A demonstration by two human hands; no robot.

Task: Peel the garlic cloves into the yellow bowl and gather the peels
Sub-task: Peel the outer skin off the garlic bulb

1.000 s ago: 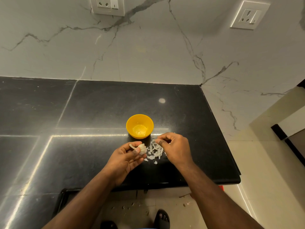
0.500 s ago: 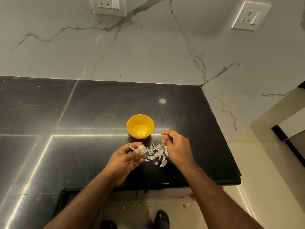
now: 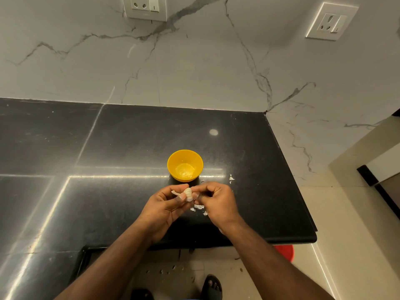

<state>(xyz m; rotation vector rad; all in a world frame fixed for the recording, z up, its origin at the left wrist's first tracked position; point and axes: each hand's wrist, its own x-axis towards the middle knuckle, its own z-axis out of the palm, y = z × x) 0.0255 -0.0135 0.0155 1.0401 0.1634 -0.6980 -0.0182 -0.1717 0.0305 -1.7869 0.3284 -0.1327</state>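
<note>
The small white garlic bulb point(image 3: 187, 194) is in the grip of the left hand point(image 3: 166, 210), just near of the round yellow plastic bowl point(image 3: 185, 165). The right hand point(image 3: 217, 204) pinches at its side. Thin white peels point(image 3: 198, 206) lie on the black stone tabletop point(image 3: 129, 137) under the hands. The bowl seems to hold no clove yet, so most peeling remains.
</note>
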